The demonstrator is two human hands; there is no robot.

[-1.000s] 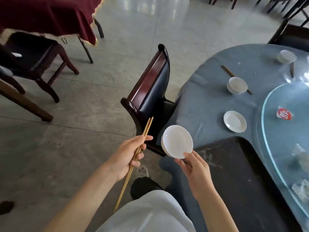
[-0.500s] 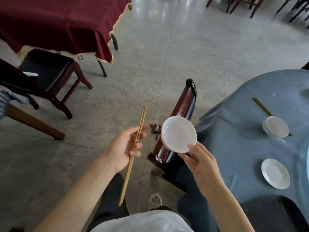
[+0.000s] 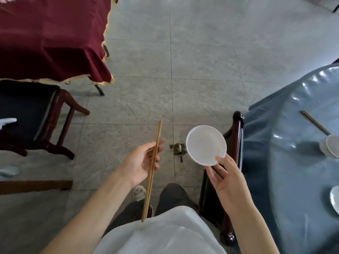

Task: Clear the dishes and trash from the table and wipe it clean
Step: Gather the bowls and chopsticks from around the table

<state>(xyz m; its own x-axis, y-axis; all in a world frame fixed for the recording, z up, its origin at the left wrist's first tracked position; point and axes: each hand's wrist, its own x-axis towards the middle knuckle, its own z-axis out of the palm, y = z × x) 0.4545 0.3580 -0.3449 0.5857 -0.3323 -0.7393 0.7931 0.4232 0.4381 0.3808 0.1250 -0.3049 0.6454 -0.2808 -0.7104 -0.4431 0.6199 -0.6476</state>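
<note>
Lowest in the frame, the person's two forearms reach up from a pale apron or shirt, both already loaded. The left hand (image 3: 141,163) holds a pair of chopsticks (image 3: 153,168), fingers curled round the middle of them; their long axis runs almost straight up the frame, tips toward the floor tiles above, butt ends hanging down over the person's lap. The right hand (image 3: 224,177) pinches a small white saucer (image 3: 206,144) by its lower right rim, thumb on the face, fingers behind, the dish tilted so its hollow faces the viewer. So each grip is clamped on its own thing, with nothing spare.

Just beyond the saucer stands a dark wooden chair (image 3: 237,136), pushed against the table (image 3: 286,162) with its blue cloth at the right edge. What remains to be cleared lies that way: another pair of chopsticks (image 3: 314,122) slanting down to the right, a white bowl (image 3: 331,148) at their lower end, and a plate (image 3: 335,198) cut off at the edge.

All of it sits to the right of both hands, nearer the right one, while the person faces the open floor. Farther off, upper left, a maroon-draped table (image 3: 51,37) and a second chair (image 3: 31,114) stand well apart. I'd guess the load goes somewhere first.
</note>
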